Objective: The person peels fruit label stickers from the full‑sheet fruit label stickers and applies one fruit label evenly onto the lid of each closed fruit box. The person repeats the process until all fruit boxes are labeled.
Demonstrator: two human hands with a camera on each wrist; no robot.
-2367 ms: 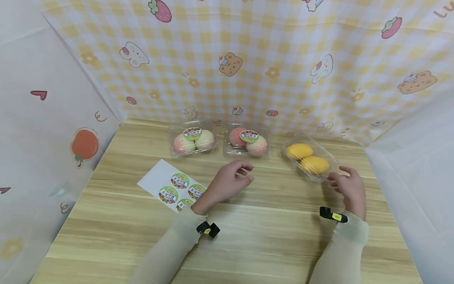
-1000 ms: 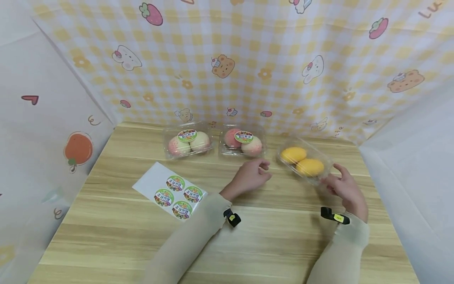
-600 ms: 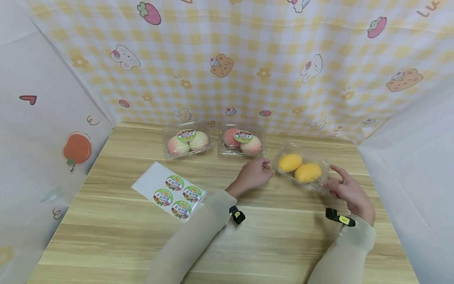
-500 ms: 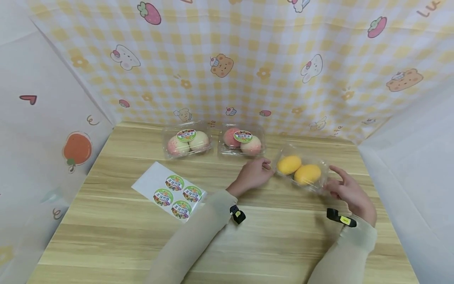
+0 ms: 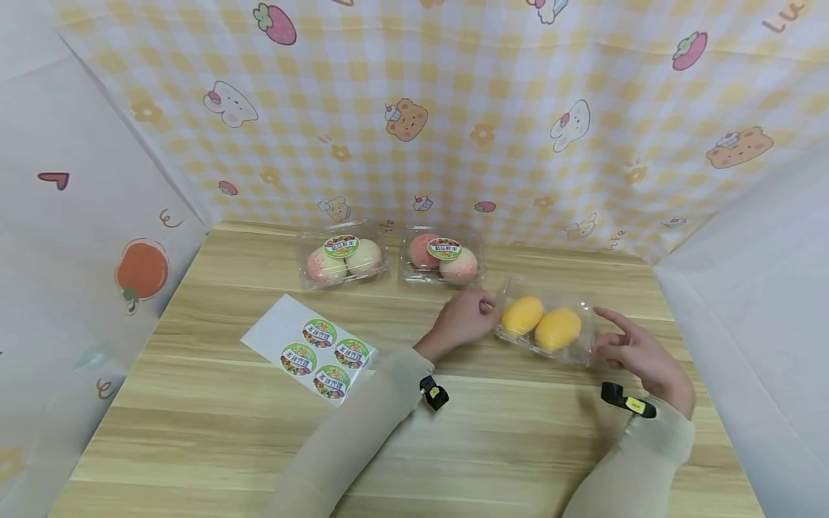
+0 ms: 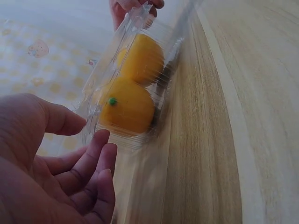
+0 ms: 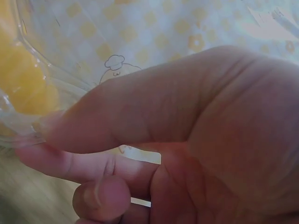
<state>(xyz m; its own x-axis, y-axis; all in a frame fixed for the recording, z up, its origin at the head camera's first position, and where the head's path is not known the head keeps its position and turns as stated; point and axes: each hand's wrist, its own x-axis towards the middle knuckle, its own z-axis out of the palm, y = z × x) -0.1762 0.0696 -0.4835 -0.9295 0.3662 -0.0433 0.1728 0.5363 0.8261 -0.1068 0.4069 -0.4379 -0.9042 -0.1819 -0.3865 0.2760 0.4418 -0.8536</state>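
A clear plastic fruit box (image 5: 544, 288) with two yellow oval fruits (image 5: 558, 329) inside lies between my hands on the right half of the table. At its left end, my left hand (image 5: 461, 320) holds the rim; in the left wrist view the thumb (image 6: 65, 122) and fingertips meet at the box's edge. My right hand (image 5: 637, 356) pinches the lip at the opposite end between thumb (image 7: 126, 109) and a finger, its index finger extended in the head view. A green stem dot (image 6: 112, 101) shows on one fruit. No round label is visible on this box.
Two similar boxes, the left peach box (image 5: 311, 277) and the middle peach box (image 5: 409, 277), stand along the back, each with a round label on top. A white sticker sheet (image 5: 275, 324) with several round labels lies to the left. A checked curtain (image 5: 453, 158) hangs behind the table.
The box of yellow fruits has come nearer and turned to lie more squarely. My left hand has moved right, from beside the sticker sheet to the box's left end.
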